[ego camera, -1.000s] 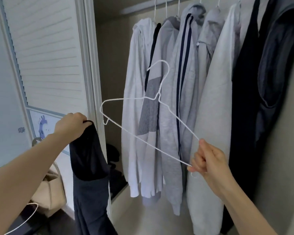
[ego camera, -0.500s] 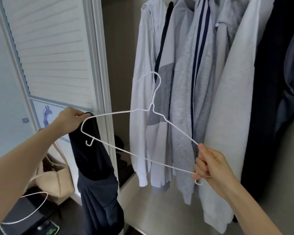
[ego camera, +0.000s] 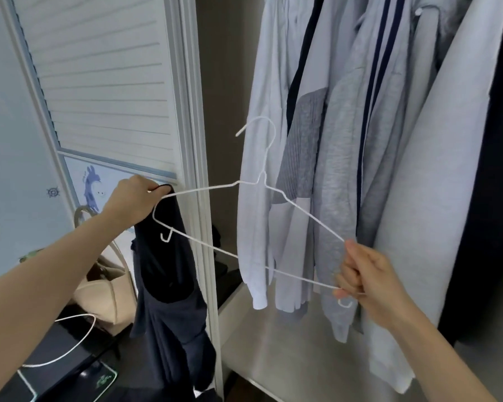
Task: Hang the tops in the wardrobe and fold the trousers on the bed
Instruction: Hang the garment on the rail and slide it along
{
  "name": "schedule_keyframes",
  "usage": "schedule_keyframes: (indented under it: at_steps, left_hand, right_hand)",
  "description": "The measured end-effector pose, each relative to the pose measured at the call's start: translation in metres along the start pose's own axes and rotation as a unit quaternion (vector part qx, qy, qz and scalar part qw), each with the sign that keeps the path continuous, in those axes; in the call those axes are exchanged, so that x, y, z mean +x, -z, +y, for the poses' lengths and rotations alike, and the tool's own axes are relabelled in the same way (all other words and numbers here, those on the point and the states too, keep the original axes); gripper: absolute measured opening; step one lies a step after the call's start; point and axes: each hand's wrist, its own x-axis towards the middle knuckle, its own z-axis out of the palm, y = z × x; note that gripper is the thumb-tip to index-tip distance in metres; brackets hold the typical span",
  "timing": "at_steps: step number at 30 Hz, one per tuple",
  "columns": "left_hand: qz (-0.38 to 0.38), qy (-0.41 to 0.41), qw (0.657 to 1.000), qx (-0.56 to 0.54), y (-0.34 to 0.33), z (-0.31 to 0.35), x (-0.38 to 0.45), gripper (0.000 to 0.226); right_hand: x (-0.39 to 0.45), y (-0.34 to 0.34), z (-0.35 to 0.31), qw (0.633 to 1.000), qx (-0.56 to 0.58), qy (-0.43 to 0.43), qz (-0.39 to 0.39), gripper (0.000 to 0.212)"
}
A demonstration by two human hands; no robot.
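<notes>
Both bare forearms reach forward from the bottom corners of the view. The left hand [ego camera: 132,201] is raised at the end of an outstretched arm, knuckles up, fingers curled tight around a dark top [ego camera: 169,274]. The right hand [ego camera: 366,278] sits lower, fingers folded and thumb up, pinching the corner of a white wire hanger [ego camera: 244,227].

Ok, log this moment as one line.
left hand: holds dark top | right hand: holds white hanger | top not on hanger
</notes>
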Motion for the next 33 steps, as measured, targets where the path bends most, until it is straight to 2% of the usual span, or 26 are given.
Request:
schedule_keyframes:
  at_steps: [5,8,11,12,14,15,16,17,18,19,20,21,23,25,26,27,28,29,30,31,33]
  left_hand:
    - [0.045,-0.049,0.997,-0.033,0.002,0.008,-0.007,0.053]
    - [0.022,-0.079,0.996,-0.038,-0.003,0.033,-0.015,0.058]
    - [-0.017,-0.017,0.989,-0.146,-0.011,0.059,-0.025,0.05]
    - [-0.05,0.018,0.971,-0.235,-0.01,0.063,-0.028,0.043]
    - [-0.153,0.056,0.905,-0.392,0.002,0.068,-0.033,0.03]
    - [-0.185,0.032,0.898,-0.398,0.008,0.068,-0.034,0.027]
    - [-0.189,-0.019,0.922,-0.337,0.013,0.066,-0.035,0.025]
    - [-0.154,-0.099,0.962,-0.201,0.016,0.062,-0.036,0.024]
    - [-0.076,-0.18,0.98,-0.03,0.018,0.059,-0.036,0.026]
    - [-0.009,-0.237,0.968,0.085,0.019,0.057,-0.036,0.031]
    - [0.015,-0.271,0.954,0.13,0.021,0.055,-0.037,0.037]
    - [0.0,-0.284,0.952,0.117,0.023,0.054,-0.037,0.042]
    - [-0.051,-0.28,0.959,0.004,0.025,0.053,-0.041,0.042]
    - [-0.038,-0.268,0.961,-0.055,0.02,0.054,-0.043,0.03]
    - [-0.012,-0.274,0.96,-0.051,0.018,0.054,-0.045,0.025]
    - [0.014,-0.282,0.959,-0.032,0.016,0.055,-0.046,0.022]
    - [0.033,-0.284,0.958,-0.018,0.014,0.058,-0.048,0.022]
    - [0.043,-0.282,0.958,-0.02,0.012,0.06,-0.05,0.023]
    - [0.048,-0.276,0.959,-0.03,0.012,0.063,-0.051,0.022]
    - [0.049,-0.269,0.961,-0.04,0.011,0.067,-0.052,0.022]
    - [0.047,-0.254,0.964,-0.061,0.01,0.074,-0.055,0.021]
  right_hand:
    - [0.004,-0.007,0.008,1.0,-0.029,0.006,-0.007,0.043]
    - [0.006,-0.029,0.023,0.996,-0.078,0.03,-0.03,0.045]
    - [0.008,-0.049,0.034,0.994,-0.089,0.058,-0.018,0.044]
    - [0.009,-0.051,0.034,0.994,-0.082,0.065,-0.014,0.045]
    - [0.01,-0.049,0.027,0.997,-0.05,0.063,-0.002,0.046]
    - [0.011,-0.046,0.023,0.997,-0.04,0.073,0.001,0.046]
    - [0.012,-0.042,0.02,0.995,-0.037,0.087,0.003,0.046]
    - [0.012,-0.038,0.016,0.995,-0.027,0.094,0.006,0.046]
    - [0.013,-0.035,0.012,0.994,-0.02,0.103,0.01,0.047]
    - [0.013,-0.032,0.009,0.994,-0.004,0.105,0.01,0.049]
    - [0.013,-0.029,0.008,0.994,0.008,0.11,0.006,0.051]
    - [0.013,-0.026,0.007,0.994,0.019,0.107,0.001,0.051]
    - [0.014,-0.021,0.005,0.995,-0.004,0.097,0.002,0.047]
    - [0.016,-0.014,0.002,0.977,-0.174,0.114,0.039,0.035]
    - [0.016,-0.009,0.0,0.937,-0.307,0.144,0.086,0.023]
    - [0.015,-0.005,-0.001,0.881,-0.416,0.164,0.153,0.009]
    - [0.012,-0.004,-0.002,0.833,-0.469,0.191,0.224,0.01]
    - [0.006,-0.009,-0.004,0.812,-0.463,0.239,0.264,0.018]
    - [-0.002,-0.02,-0.004,0.814,-0.432,0.289,0.258,0.019]
    - [-0.01,-0.033,-0.001,0.833,-0.402,0.316,0.21,0.019]
    - [-0.023,-0.065,0.013,0.874,-0.399,0.275,0.04,0.022]
